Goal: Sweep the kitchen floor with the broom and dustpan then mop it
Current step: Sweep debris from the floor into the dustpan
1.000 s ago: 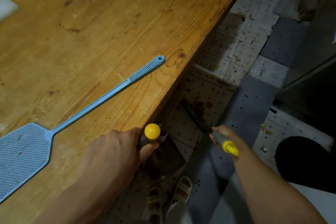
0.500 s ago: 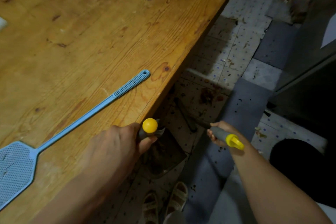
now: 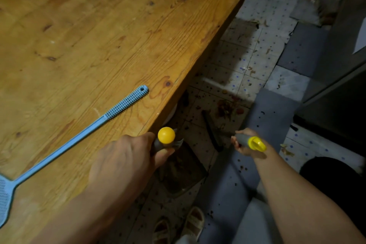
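Dustpan (image 3: pixel 179 170) — brown debris inside — held by left hand (image 3: pixel 122 162).

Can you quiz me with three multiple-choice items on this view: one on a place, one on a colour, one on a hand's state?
1. Where does the blue fly swatter lie?
A. on the wooden table
B. on the tiled floor
C. in the dustpan

2. What colour are the end caps of the two handles?
A. red
B. yellow
C. white

3. What is the right hand doing?
A. resting flat on the table
B. hanging idle
C. gripping the broom handle

Key: 1 A, the swatter lies across the tabletop near its edge. 2 B, the ball cap on the dustpan handle that the left hand holds and the cap on the broom handle are both yellow. 3 C, its fingers curl round the grey grip above the floor.
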`<action>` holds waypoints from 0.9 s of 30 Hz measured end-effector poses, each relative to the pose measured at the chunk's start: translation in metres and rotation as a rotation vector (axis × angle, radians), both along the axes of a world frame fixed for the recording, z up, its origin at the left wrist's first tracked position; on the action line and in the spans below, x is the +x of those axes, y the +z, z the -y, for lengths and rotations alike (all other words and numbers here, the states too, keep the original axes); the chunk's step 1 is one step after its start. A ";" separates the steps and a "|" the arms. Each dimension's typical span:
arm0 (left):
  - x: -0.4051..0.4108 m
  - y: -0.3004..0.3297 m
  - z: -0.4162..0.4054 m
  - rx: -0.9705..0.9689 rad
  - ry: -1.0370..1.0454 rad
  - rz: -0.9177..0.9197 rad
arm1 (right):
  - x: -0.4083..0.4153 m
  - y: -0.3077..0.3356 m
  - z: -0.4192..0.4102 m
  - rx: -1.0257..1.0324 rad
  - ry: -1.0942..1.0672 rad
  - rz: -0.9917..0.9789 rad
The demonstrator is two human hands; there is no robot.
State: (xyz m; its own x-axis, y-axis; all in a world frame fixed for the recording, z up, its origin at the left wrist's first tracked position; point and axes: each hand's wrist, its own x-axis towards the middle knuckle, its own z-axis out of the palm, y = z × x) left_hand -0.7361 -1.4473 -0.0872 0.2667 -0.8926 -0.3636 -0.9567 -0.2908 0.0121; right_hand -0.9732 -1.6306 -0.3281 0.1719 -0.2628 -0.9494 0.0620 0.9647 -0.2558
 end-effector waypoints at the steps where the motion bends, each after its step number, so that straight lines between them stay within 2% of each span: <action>1: -0.002 0.000 0.003 0.001 0.000 0.004 | -0.001 0.000 0.006 -0.017 0.008 -0.010; 8: -0.018 0.001 0.017 -0.032 -0.003 -0.012 | -0.019 -0.001 0.014 -0.117 0.086 -0.086; 15: -0.022 0.006 0.026 -0.087 -0.002 -0.022 | -0.033 0.021 0.016 0.003 -0.041 0.078; 22: -0.013 0.012 0.040 -0.054 -0.004 -0.014 | 0.001 0.011 0.018 0.083 -0.013 0.104; 27: -0.006 0.009 0.061 -0.056 -0.052 0.013 | 0.022 0.002 0.043 0.076 -0.084 0.119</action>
